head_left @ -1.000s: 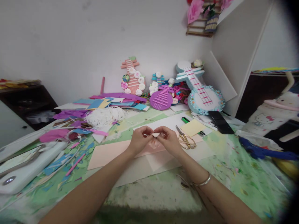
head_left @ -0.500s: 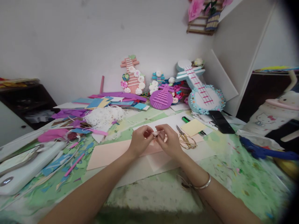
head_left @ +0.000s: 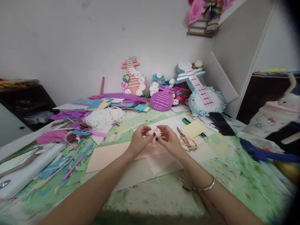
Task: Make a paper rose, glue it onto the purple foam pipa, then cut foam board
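Your left hand point(head_left: 140, 141) and right hand point(head_left: 170, 141) both pinch the small pale pink rolled paper rosette point(head_left: 157, 132) just above the flat pale pink sheet point(head_left: 105, 156) on the green-stained table point(head_left: 222, 162); judged light, soft and easily crushed, it is best held at its base with gentle fingertips.

A single camera on the person's head looks forward and down across the bench point(head_left: 152, 193) toward the white wall point(head_left: 70, 47) filling the upper half of the frame. It sits close: both forearms enter from the lower edge, and the left hand point(head_left: 138, 142) and right hand point(head_left: 170, 142) meet on a small pink paper roll point(head_left: 156, 132) at centre frame.
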The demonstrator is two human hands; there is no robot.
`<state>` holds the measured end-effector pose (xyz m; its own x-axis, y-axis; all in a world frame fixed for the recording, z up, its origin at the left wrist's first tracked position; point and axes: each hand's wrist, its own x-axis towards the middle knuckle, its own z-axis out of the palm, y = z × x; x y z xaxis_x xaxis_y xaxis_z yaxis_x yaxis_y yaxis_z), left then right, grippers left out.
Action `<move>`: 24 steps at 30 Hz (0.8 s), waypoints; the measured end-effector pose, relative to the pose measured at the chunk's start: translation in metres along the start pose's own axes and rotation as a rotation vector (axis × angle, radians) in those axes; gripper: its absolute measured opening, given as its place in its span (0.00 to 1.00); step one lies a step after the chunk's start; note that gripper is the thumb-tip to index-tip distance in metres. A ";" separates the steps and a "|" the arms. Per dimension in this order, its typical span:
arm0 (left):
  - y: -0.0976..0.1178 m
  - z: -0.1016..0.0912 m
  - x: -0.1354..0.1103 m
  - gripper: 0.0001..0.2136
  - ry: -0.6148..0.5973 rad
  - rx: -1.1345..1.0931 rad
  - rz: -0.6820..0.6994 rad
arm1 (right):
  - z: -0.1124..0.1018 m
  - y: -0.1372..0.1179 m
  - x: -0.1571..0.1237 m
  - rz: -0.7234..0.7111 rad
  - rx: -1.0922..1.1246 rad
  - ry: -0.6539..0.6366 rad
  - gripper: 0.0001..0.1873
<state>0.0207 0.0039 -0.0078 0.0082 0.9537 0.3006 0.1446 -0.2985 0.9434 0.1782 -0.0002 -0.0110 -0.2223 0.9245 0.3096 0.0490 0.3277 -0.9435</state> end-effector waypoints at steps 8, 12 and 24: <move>0.006 -0.004 0.001 0.11 -0.129 -0.203 -0.175 | -0.003 0.000 -0.001 -0.023 0.016 -0.026 0.20; 0.005 -0.003 0.000 0.09 -0.100 -0.183 -0.153 | 0.000 -0.002 -0.003 0.004 -0.084 -0.030 0.26; 0.004 -0.001 -0.003 0.05 -0.073 0.064 0.072 | 0.003 0.000 -0.004 -0.080 -0.268 0.005 0.25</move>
<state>0.0202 0.0001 -0.0052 0.0929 0.9306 0.3540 0.2042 -0.3658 0.9080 0.1763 -0.0050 -0.0127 -0.2310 0.8945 0.3827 0.2872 0.4385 -0.8516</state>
